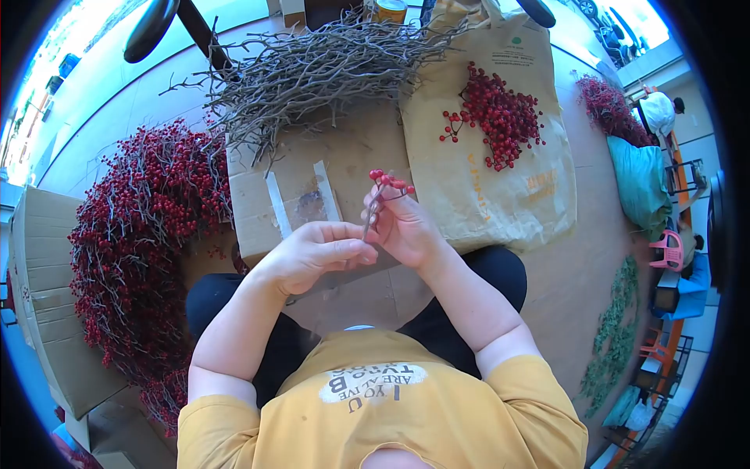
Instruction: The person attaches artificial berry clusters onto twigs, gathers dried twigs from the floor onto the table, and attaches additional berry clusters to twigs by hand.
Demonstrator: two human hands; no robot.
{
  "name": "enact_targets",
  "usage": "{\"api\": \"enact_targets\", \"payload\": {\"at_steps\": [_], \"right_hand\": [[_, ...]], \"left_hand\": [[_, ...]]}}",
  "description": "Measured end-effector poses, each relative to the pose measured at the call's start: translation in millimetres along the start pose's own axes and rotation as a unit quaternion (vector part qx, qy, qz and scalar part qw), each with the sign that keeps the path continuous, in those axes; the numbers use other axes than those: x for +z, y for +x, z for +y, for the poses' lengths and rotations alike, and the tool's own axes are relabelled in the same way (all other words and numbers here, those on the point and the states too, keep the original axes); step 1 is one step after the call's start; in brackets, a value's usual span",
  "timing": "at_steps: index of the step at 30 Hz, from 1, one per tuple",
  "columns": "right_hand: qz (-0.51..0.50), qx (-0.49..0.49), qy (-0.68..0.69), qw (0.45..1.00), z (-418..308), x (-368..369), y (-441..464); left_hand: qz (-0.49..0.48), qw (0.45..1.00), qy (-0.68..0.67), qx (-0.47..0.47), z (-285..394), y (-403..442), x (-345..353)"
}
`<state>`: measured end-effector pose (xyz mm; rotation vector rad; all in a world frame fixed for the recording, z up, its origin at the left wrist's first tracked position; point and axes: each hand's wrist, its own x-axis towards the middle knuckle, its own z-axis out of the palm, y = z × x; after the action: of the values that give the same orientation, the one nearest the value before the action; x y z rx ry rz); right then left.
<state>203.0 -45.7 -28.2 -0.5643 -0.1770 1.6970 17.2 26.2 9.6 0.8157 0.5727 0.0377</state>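
A short brown twig with a few red berries (pixel 381 178) at its top stands between my two hands, over my lap. My left hand (pixel 316 254) is closed, thumb and fingers pinching the twig's lower end. On the other side, my right hand (pixel 406 230) closes its fingertips around the stem just under the berries. Beyond the hands lies a cardboard box (pixel 363 156) with strips of tape. Bare grey branches (pixel 312 74) are heaped across its far side. Loose red berry sprigs (pixel 500 117) rest in a pile on a tan paper sack (pixel 523 207) to the right.
A large mass of red-berried branches (pixel 148 227) stands at my left, beside an open cardboard carton (pixel 55 297). Green sprigs (pixel 613 336) lie on the floor at right. Farther right are a green sack (pixel 641 184), a pink chair (pixel 668 250) and another person (pixel 660 109).
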Motion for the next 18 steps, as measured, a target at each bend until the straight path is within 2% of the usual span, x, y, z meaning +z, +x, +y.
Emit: {"api": "enact_targets", "payload": {"at_steps": [4, 7, 8, 10, 11, 14, 16, 17, 18], "right_hand": [[-0.018, -0.001, -0.019, 1.0, 1, 3, -5], [0.076, -0.002, -0.079, 0.994, -1, 20, -15], [0.076, -0.011, -0.176, 0.981, 3, 18, -19], [0.077, -0.032, -0.367, 0.927, 12, 13, -30], [0.017, -0.081, -0.384, 0.92, 20, 19, -33], [0.043, -0.135, -0.468, 0.872, 28, 13, -33], [0.055, -0.162, -0.56, 0.811, 19, 11, -34], [0.042, -0.163, -0.556, 0.814, 14, 12, -35], [0.027, -0.163, -0.551, 0.818, 10, 14, -35]], "left_hand": [[0.026, 1.0, 0.017, 0.005, -12, 5, 4], [0.091, 0.992, -0.003, 0.088, -11, 5, 8], [0.138, 0.985, 0.003, 0.099, -12, 6, 8], [0.147, 0.983, -0.009, 0.109, -15, 6, 5], [0.15, 0.982, -0.016, 0.113, -17, 6, 5], [0.158, 0.981, -0.003, 0.113, -16, 4, 15], [0.145, 0.974, 0.123, 0.127, -16, 2, 18], [0.138, 0.963, 0.185, 0.137, -15, 1, 18], [0.152, 0.959, 0.186, 0.149, -14, 1, 18]]}}
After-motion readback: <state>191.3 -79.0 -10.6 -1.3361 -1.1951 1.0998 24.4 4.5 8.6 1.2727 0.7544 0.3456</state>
